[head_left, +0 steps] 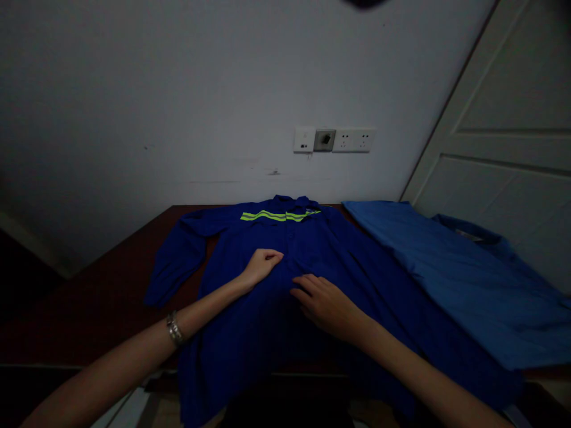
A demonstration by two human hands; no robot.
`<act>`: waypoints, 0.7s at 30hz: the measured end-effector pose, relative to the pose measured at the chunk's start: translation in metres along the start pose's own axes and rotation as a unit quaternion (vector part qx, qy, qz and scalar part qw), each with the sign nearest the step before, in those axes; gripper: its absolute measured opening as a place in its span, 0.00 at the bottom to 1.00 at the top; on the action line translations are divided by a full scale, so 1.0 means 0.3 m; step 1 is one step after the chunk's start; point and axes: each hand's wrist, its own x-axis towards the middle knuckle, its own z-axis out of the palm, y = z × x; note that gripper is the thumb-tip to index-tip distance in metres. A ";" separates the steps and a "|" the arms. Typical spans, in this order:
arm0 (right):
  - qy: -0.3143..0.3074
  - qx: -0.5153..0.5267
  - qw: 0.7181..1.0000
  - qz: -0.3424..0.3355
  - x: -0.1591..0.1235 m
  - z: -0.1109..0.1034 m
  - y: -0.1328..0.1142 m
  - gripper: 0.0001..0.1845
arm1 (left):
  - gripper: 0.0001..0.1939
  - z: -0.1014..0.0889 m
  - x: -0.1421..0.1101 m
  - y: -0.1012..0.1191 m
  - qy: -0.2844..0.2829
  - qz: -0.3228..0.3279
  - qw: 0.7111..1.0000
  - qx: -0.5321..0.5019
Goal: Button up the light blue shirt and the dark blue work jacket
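Note:
A dark blue work shirt [267, 303] with a collar and yellow-green reflective stripes lies front side up, its lower end hanging over the near table edge. My left hand [261, 266] is at the middle of its front, thumb and fingertips pinched together at the button placket. Just to the right and nearer to me, my right hand [323, 303] rests over the shirt front with bent fingers slightly apart. Its thumb is hidden, and I see nothing held in it. One shirt sleeve [178, 255] is bent out to the left; the other stretches toward the near right.
A lighter blue garment [464, 279] lies flat on the right, partly beside the shirt's right sleeve. Both are on a dark reddish table [116, 273] against a white wall. Sockets and a switch panel [334, 140] are on the wall; a panelled door [504, 131] stands at right.

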 end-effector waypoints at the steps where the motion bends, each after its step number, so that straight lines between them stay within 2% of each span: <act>1: -0.007 0.013 1.000 -0.006 0.003 0.004 0.015 0.17 | 0.09 -0.004 0.000 0.000 -0.004 0.009 1.000 0.014; 4: -0.033 0.077 0.996 -0.004 0.006 0.006 0.052 0.18 | 0.09 -0.021 -0.026 0.021 0.017 0.084 0.992 0.097; 7: -0.042 0.162 0.986 0.023 -0.001 0.008 0.083 0.19 | 0.08 -0.035 -0.090 0.057 0.020 0.205 0.961 0.183; 11: 0.004 0.303 0.950 0.078 -0.001 0.021 0.118 0.19 | 0.10 -0.029 -0.186 0.082 -0.100 0.323 0.902 0.267; 13: 0.030 0.384 0.913 0.134 0.006 0.025 0.133 0.17 | 0.11 -0.018 -0.216 0.078 -0.164 0.349 0.872 0.300; 15: 0.053 0.466 0.858 0.210 0.015 0.024 0.145 0.15 | 0.11 -0.005 -0.230 0.067 -0.206 0.357 0.850 0.330; 19: 0.068 0.590 0.724 0.351 0.017 0.009 0.157 0.23 | 0.12 0.026 -0.221 0.042 -0.225 0.341 0.835 0.369; 21: 0.077 0.621 0.683 0.377 0.010 0.000 0.158 0.29 | 0.12 0.045 -0.210 0.031 -0.222 0.333 0.829 0.390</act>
